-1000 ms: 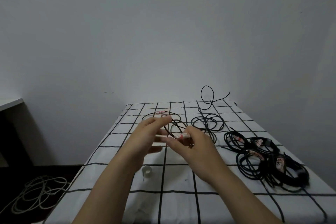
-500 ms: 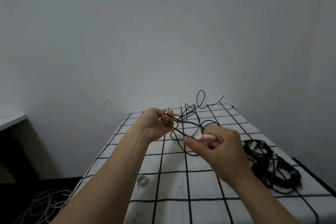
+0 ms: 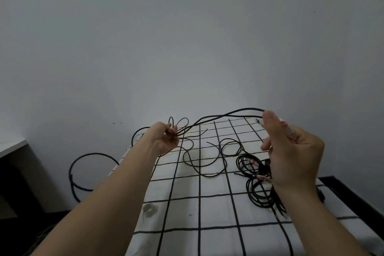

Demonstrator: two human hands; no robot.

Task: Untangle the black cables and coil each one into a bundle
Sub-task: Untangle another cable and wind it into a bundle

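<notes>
A thin black cable (image 3: 220, 116) stretches in the air between my two hands above the table. My left hand (image 3: 166, 139) pinches a few small loops of it at the table's far left. My right hand (image 3: 291, 147) is raised at the right and grips the cable's end, which carries a pink-and-white label. More of the same cable lies in loose curves (image 3: 203, 160) on the cloth, and one loop (image 3: 87, 172) hangs over the left edge. Coiled black bundles (image 3: 257, 181) with pink labels lie on the right, partly hidden by my right wrist.
The table (image 3: 187, 203) wears a white cloth with a black grid. A small roll of clear tape (image 3: 150, 209) sits near its front left. A grey wall stands close behind. A low shelf (image 3: 12, 147) is at the far left, dark floor below.
My hands have moved apart: the right went up and to the right with the labelled end, pulling the cable taut. The left still holds its loops. A loop now hangs over the left edge.
</notes>
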